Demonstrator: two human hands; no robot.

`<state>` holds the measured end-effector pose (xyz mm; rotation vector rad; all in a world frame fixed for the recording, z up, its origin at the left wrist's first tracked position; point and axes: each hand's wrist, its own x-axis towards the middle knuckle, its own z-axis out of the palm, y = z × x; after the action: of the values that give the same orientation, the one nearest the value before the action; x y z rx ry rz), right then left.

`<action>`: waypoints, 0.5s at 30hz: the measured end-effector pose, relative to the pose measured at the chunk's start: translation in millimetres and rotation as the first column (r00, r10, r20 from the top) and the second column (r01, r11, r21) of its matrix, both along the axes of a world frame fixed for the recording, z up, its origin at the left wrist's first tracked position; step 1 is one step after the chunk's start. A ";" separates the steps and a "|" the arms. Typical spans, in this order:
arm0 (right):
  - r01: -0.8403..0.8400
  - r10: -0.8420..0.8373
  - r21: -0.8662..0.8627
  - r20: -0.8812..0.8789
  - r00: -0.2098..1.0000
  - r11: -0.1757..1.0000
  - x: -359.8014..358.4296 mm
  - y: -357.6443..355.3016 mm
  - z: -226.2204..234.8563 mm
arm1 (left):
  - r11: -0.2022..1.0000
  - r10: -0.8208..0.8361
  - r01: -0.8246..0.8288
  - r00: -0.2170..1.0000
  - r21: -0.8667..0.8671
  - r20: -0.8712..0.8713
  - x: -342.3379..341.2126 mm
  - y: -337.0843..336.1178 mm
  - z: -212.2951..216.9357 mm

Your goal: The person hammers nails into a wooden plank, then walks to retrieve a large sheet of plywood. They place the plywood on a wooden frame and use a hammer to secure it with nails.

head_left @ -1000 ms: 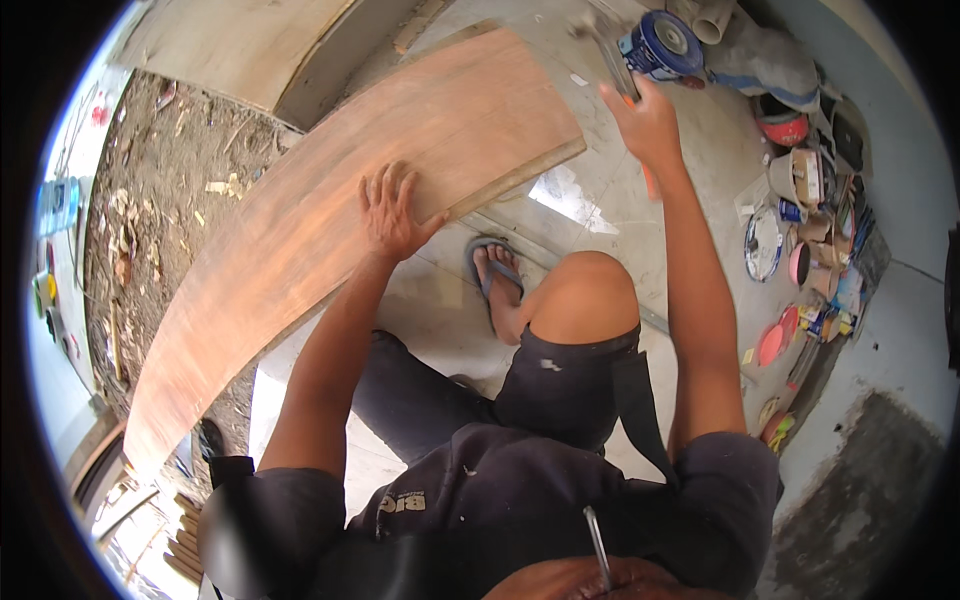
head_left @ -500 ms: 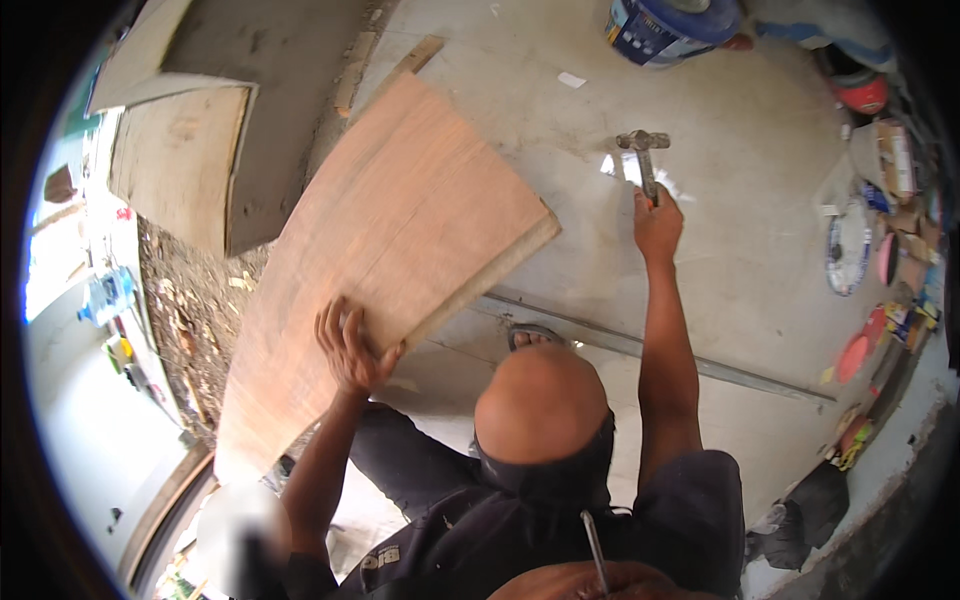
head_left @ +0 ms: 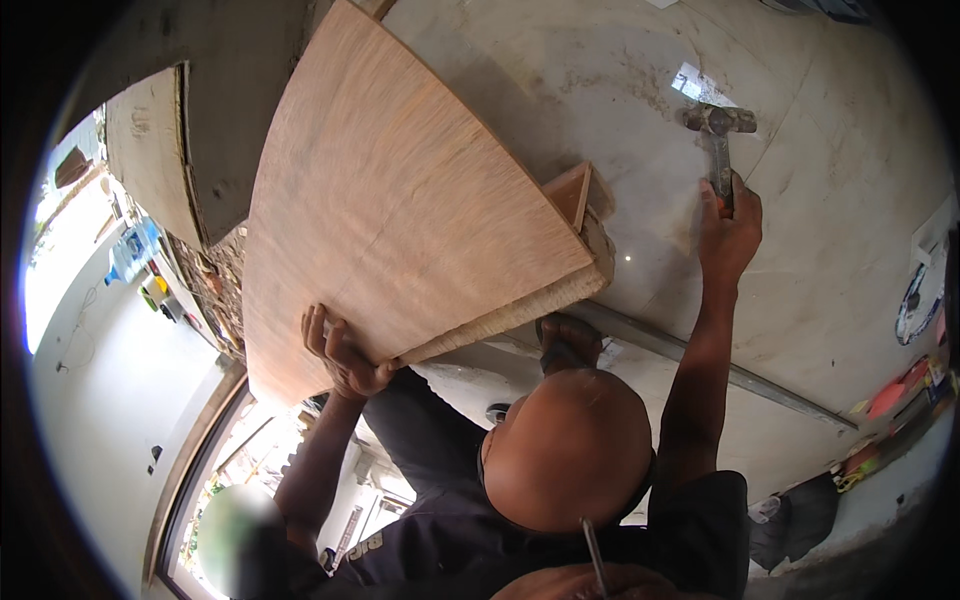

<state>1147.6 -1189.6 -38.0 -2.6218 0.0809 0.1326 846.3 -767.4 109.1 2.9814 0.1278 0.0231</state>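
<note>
My left hand (head_left: 343, 353) lies on the near edge of a large reddish-brown plywood panel (head_left: 410, 200), its fingers laid on the top face and its thumb by the edge. A thick, rough wooden strip (head_left: 520, 312) runs beneath the panel's near edge, and a reddish wooden piece (head_left: 572, 193) sticks out past its right side. Out to the right, my right hand (head_left: 731, 225) is closed round the handle of a hammer (head_left: 720, 125). The hammer's worn metal head is apart from the panel. Part of the handle is hidden in my fist.
My bent knee (head_left: 570, 450) and sandalled foot (head_left: 570, 342) are close to the panel. A long metal bar (head_left: 770, 386) lies on the tiled floor (head_left: 640, 90). Grey-faced boards (head_left: 150, 150) stand at the far left. Assorted items and a black bag (head_left: 795, 520) line the right side.
The panel shows larger and more of its underside framing is visible. My right hand and the hammer appear farther right. The blue bucket has mostly left the view, which has shifted.
</note>
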 end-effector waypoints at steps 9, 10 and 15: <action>-0.179 0.561 0.923 -0.047 0.826 0.340 11.6 91.4 120.1 | 0.998 0.052 -0.051 0.998 -0.044 0.022 2.1 -1.2 2.0; -0.207 0.651 0.931 -0.042 0.758 0.301 11.9 98.1 124.6 | 0.998 0.054 -0.052 0.998 -0.047 0.029 3.5 -2.1 1.8; -0.165 0.633 0.964 -0.005 0.774 0.210 -5.1 104.3 112.0 | 0.998 0.063 -0.063 0.997 -0.015 0.048 11.7 -11.2 6.9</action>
<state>1142.5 -1085.3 74.0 -1.2741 -0.4636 0.7060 858.0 -778.6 115.9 2.9594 0.2151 0.1018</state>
